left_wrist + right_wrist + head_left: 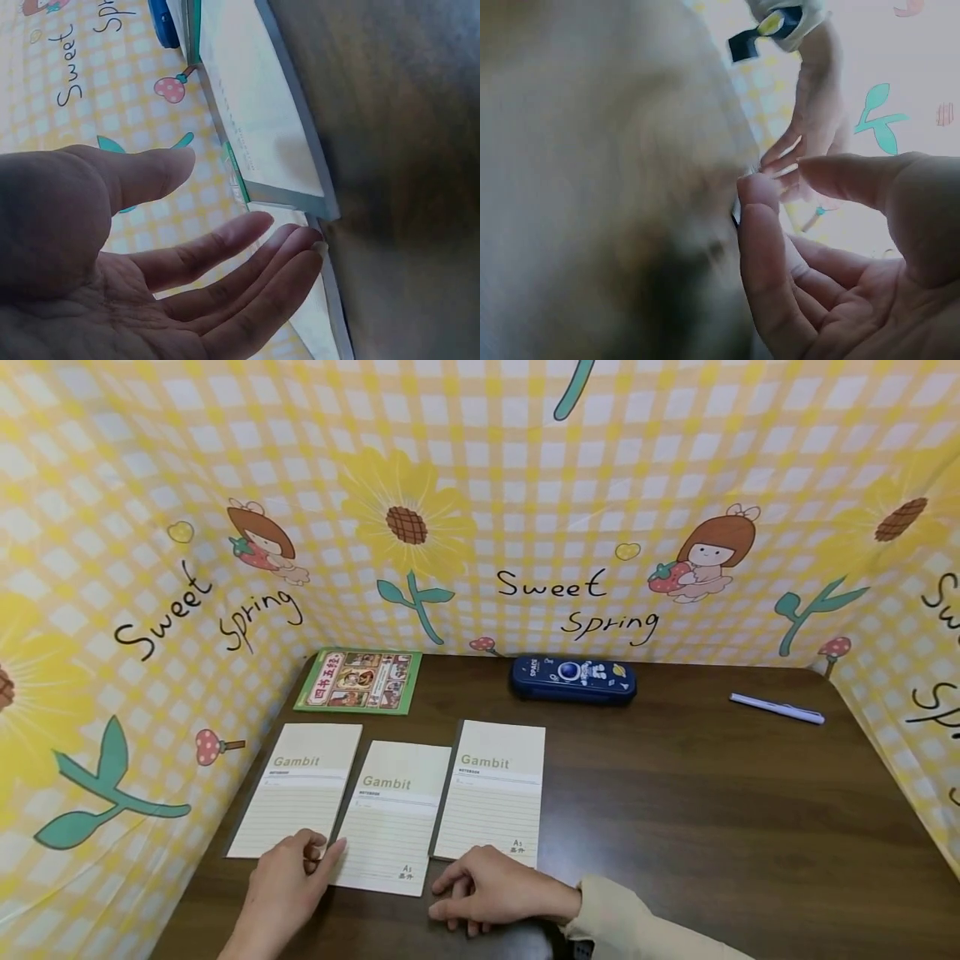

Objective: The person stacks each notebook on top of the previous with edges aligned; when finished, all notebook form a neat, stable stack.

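Observation:
Three cream Gambit notebooks lie side by side in the head view: a left notebook (pixel 303 793), a middle notebook (pixel 386 835) set slightly nearer, and a right notebook (pixel 491 802). My left hand (pixel 281 889) is over the near edges of the left and middle notebooks, thumb beside the middle one. In the left wrist view its thumb and loosely bent fingers stand apart, holding nothing. At the near edge of the right notebook is my right hand (pixel 491 889), fingers loosely curled. The right wrist view shows its thumb (pixel 847 180) apart from the fingers, with nothing gripped.
A green-bordered book (pixel 360 681) lies behind the notebooks at the back left. Along the back edge sits a dark blue space-themed pencil case (pixel 573 681). A white pen (pixel 776 708) rests at the back right of the brown table (pixel 690 827). Yellow checked cloth (pixel 480 493) surrounds it.

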### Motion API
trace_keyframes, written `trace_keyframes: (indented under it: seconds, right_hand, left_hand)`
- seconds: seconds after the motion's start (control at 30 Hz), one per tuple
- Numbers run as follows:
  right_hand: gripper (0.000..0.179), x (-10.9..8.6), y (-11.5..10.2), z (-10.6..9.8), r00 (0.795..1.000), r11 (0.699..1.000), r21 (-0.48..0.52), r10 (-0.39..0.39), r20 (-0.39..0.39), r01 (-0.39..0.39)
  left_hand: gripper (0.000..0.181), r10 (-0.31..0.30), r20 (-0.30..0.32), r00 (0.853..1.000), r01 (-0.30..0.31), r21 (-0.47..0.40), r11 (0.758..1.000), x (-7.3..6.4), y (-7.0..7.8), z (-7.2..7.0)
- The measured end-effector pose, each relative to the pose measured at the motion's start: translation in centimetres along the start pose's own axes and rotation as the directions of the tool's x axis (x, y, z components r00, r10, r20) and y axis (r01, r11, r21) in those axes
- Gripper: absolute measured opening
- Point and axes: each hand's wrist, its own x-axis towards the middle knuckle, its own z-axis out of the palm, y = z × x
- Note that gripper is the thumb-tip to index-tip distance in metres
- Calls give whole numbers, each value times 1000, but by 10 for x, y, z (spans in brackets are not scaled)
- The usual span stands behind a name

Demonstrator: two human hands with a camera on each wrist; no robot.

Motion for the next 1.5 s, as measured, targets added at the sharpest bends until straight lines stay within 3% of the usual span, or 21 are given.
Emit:
trace_keyframes:
  seconds: [0.13,0.23,0.47,0.67,0.77,0.93,1.3,1.5]
  right_hand:
    - [47,-1,4,3,996,976,200,74,47,-82]
    - [51,-1,6,5,990,937,325,102,95,-127]
    - [60,1,9,3,952,791,540,176,250,-288]
    - [57,0,10,7,945,675,663,189,268,-323]
    - [53,-2,9,11,947,632,706,201,249,-320]
    - [48,-2,10,17,955,616,732,230,186,-290]
    - [42,2,5,23,959,635,730,263,103,-252]
    - [36,7,3,29,963,624,748,259,76,-226]
  left_hand:
    - [52,-27,3,1000,27,-16,1000,-4,-2,0]
    - [55,-56,1,998,56,-21,998,-7,-3,0]
    - [52,-83,-17,996,81,-66,995,-10,-2,2]
    - [49,-87,-20,996,86,-75,994,-9,0,2]
    - [49,-95,-16,995,94,-73,993,-7,-1,2]
    - [49,-114,6,993,114,-75,991,-4,-2,3]
    - [50,-123,48,991,125,-43,991,1,-7,0]
    - [50,-131,36,991,132,-12,991,2,-10,-2]
